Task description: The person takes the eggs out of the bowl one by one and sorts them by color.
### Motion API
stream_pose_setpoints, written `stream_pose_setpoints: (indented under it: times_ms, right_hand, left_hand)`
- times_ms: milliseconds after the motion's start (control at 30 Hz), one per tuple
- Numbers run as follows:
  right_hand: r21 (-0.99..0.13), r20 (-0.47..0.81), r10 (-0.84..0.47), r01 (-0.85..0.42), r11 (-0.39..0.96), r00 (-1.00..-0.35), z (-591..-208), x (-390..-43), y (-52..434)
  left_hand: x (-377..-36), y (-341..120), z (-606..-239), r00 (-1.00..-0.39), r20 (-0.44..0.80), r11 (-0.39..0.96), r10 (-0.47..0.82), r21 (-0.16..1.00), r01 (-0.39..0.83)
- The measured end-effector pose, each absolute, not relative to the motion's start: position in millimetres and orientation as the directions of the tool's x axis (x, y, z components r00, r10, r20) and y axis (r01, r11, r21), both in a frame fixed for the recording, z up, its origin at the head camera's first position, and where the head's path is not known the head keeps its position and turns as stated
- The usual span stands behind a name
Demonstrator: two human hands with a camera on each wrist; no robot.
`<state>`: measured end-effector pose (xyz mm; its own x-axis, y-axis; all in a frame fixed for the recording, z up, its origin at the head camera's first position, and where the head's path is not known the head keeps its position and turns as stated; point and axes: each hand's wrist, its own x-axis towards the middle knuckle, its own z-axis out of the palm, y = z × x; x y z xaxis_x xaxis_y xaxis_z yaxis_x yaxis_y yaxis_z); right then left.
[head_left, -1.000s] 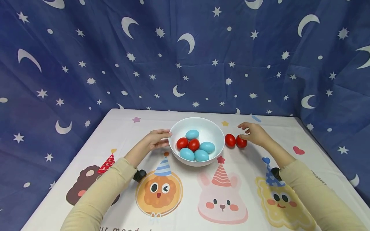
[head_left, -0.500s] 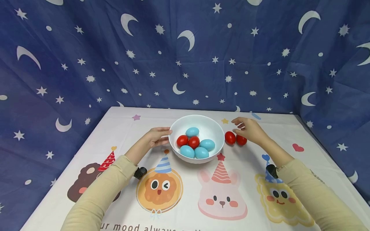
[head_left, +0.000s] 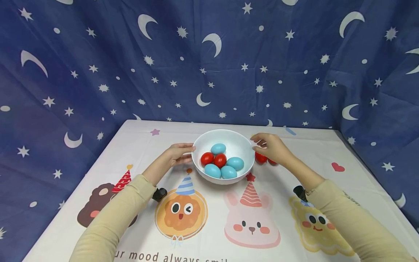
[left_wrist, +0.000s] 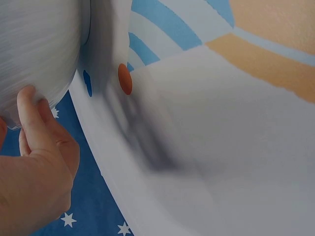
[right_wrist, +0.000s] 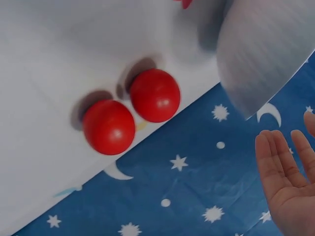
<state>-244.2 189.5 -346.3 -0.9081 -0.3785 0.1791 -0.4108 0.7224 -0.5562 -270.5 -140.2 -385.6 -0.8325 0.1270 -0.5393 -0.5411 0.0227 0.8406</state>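
A white bowl (head_left: 242,145) stands mid-table with blue eggs (head_left: 212,170) and two red eggs (head_left: 220,160) in it. The fingertips of my left hand (head_left: 178,153) touch its left side; the left wrist view shows that hand's fingers (left_wrist: 32,115) against the outer wall. At the bowl's right rim, my right hand (head_left: 270,146) has its fingers extended and holds nothing. In the right wrist view this hand (right_wrist: 290,182) appears apart from the bowl (right_wrist: 266,54). Two more red eggs (right_wrist: 155,95) lie on the table, partly hidden by my right hand in the head view.
A white tablecloth (head_left: 147,145) with printed cartoon figures covers the table. Behind it hangs a blue curtain (head_left: 183,102) with moons and stars. A black wrist device (head_left: 159,194) shows under the left sleeve, another (head_left: 299,193) beside the right one.
My right hand has moved left, from above the two loose red eggs to the bowl's right rim. The left hand stays at the bowl, whose contents look the same.
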Motion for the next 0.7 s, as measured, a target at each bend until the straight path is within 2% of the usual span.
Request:
stream_pose_setpoints:
  times_ms: [500,700]
  right_hand:
    - [-0.513,0.192,-0.473,-0.499,0.698,-0.86,-346.3,-236.7,152.5]
    - [-0.538,0.177,-0.485,-0.497,0.681,-0.856,-353.7,-238.3,138.1]
  left_hand:
    - [-272.5,-139.0,-384.3,-0.833,-0.536,0.032,0.137,0.843,-0.538]
    - [-270.6,-140.1,-384.7,-0.834,-0.534,0.039,0.14,0.844,-0.534]
